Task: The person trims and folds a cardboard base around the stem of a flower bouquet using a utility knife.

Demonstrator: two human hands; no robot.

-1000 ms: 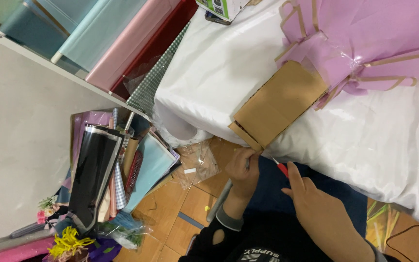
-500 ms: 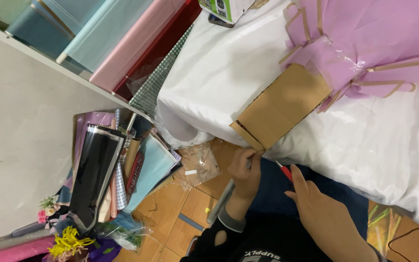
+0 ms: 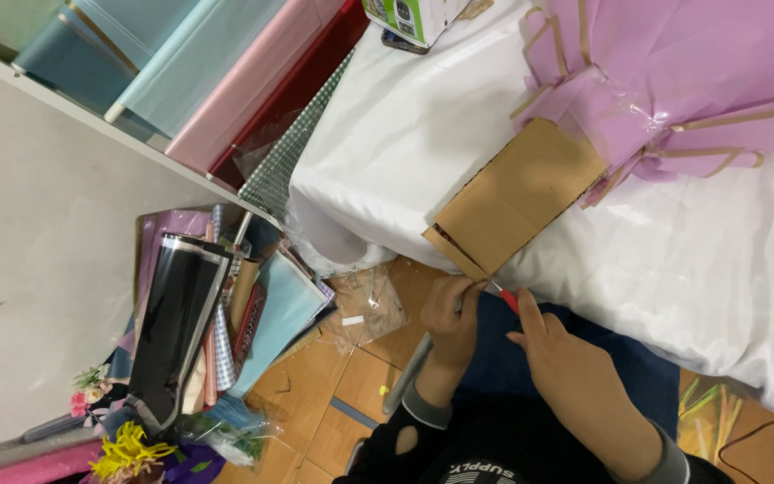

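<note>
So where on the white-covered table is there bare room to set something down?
Free: the white cloth between the small box and cardboard sheet; also below the purple wrapping paper. Crowded: the table edge, where both hands work.

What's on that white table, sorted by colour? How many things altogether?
Brown: 1, cardboard sheet
Lilac: 1, wrapping-paper bundle
Green and white: 1, small box
Total: 3 on the white tablecloth

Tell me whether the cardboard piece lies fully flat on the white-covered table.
No: the cardboard piece overhangs the table edge, its lower corner at the left hand.
</note>
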